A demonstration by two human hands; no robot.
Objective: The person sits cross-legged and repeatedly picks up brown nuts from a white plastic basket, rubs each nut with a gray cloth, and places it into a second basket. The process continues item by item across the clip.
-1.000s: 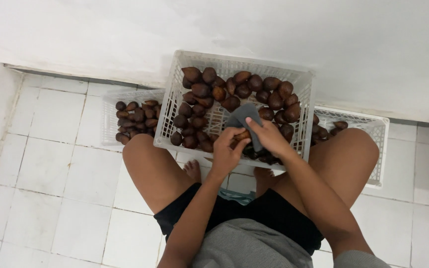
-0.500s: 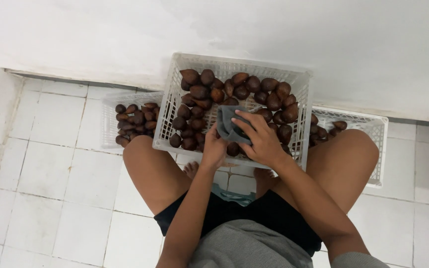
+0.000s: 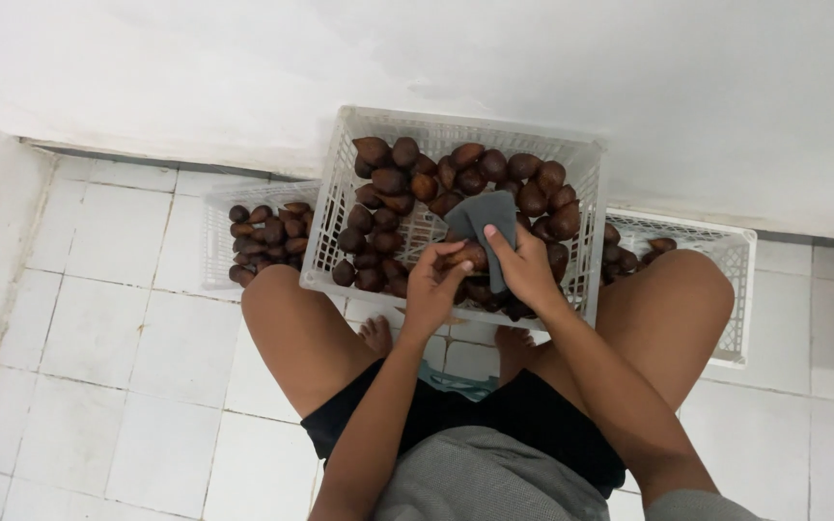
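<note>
Right over the near half of the middle white plastic crate (image 3: 345, 193), one brown scaly fruit (image 3: 465, 256) sits pinched in the fingers of the left hand (image 3: 433, 289), just above the other fruit heaped in that crate. Against it lies a grey cloth (image 3: 483, 220), which the right hand (image 3: 523, 265) grips, its index finger stretched up along the fabric; the cloth drapes down between the two hands and partly covers the fruit below. The heap of brown scaly fruit (image 3: 407, 178) fills the crate mostly along its far side and left side, with bare lattice showing near the middle. Left of that crate and touching it stands a lower white crate (image 3: 219, 232) holding a smaller cluster of the same fruit. To its right, partly behind the person's knee, is a third white crate (image 3: 716, 289) with a few fruit at its far edge. All three rest on the white tiled floor (image 3: 98, 338) against a white wall (image 3: 243, 68).
</note>
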